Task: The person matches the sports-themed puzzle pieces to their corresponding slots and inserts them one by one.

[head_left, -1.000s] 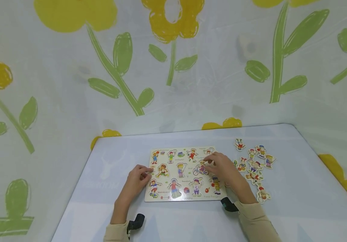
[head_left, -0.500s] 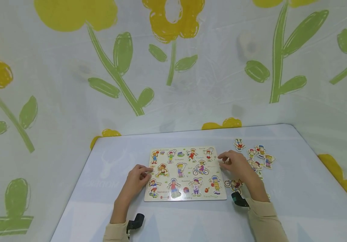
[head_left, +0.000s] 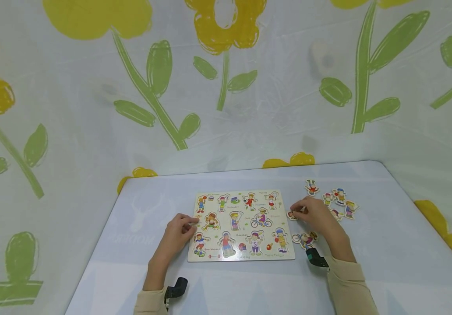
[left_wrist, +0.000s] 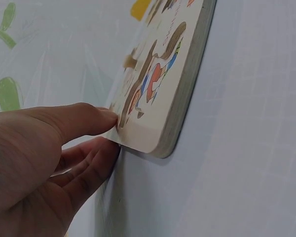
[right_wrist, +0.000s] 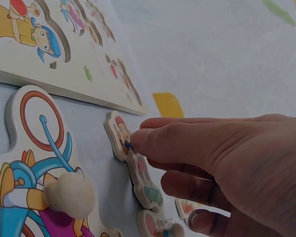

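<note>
Puzzle board [head_left: 224, 224], flat wood, rounded corners

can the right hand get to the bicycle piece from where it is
Probably yes: the bicycle piece lies close to the right hand, its knob uncovered, though that hand is at another piece.
</note>
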A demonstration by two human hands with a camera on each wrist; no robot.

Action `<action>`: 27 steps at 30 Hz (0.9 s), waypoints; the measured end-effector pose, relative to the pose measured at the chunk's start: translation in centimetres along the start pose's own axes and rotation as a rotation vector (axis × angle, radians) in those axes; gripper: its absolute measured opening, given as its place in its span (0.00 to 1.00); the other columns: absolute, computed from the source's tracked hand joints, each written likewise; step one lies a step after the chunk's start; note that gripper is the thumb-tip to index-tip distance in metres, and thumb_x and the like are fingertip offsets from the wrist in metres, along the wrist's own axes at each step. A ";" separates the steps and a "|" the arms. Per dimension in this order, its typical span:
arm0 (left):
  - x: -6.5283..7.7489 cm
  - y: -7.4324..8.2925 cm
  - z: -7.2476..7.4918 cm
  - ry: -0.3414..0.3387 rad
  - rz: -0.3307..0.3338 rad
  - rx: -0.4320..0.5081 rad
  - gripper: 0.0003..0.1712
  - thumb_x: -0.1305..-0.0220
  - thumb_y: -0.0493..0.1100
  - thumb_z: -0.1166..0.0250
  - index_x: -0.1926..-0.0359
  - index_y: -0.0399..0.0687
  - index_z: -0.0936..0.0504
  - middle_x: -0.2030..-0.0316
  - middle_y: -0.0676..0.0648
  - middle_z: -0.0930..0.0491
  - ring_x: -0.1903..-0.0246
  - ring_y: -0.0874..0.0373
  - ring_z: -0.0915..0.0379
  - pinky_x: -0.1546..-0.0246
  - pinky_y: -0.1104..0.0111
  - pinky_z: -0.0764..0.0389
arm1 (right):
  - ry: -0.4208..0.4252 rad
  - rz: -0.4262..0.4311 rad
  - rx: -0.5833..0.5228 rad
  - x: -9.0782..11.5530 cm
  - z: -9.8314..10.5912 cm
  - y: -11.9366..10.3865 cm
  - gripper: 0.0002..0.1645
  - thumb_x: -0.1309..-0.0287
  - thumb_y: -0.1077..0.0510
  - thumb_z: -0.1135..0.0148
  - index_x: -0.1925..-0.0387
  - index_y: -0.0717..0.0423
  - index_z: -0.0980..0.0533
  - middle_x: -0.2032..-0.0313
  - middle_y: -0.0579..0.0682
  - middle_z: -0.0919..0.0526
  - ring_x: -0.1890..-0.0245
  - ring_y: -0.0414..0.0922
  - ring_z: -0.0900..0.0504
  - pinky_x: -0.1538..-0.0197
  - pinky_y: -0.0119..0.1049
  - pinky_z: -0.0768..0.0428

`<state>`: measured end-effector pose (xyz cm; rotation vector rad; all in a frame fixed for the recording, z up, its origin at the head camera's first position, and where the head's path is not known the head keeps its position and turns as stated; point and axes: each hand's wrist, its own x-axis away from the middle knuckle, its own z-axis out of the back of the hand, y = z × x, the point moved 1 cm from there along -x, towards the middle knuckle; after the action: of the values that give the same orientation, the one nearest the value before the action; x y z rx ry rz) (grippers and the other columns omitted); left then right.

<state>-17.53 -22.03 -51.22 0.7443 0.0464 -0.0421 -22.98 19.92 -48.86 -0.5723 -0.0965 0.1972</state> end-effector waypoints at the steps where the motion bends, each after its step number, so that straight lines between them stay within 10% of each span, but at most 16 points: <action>1: 0.0 0.0 0.0 0.000 0.001 -0.003 0.13 0.38 0.38 0.33 0.52 0.47 0.14 0.58 0.48 0.23 0.67 0.62 0.29 0.68 0.76 0.26 | 0.000 0.000 0.002 0.0 0.0 0.0 0.10 0.41 0.57 0.32 0.58 0.53 0.15 0.61 0.49 0.17 0.64 0.45 0.25 0.59 0.39 0.24; 27: 0.0 -0.2 -0.2 0.001 -0.006 -0.021 0.13 0.38 0.38 0.33 0.51 0.47 0.14 0.58 0.48 0.23 0.69 0.63 0.29 0.68 0.75 0.26 | -0.006 0.028 0.018 0.0 -0.5 0.3 0.09 0.40 0.60 0.34 0.58 0.53 0.15 0.63 0.48 0.18 0.65 0.44 0.26 0.59 0.38 0.25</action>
<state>-17.57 -22.04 -51.46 0.7228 0.0495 -0.0467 -22.98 19.88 -49.38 -0.5556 -0.0928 0.2272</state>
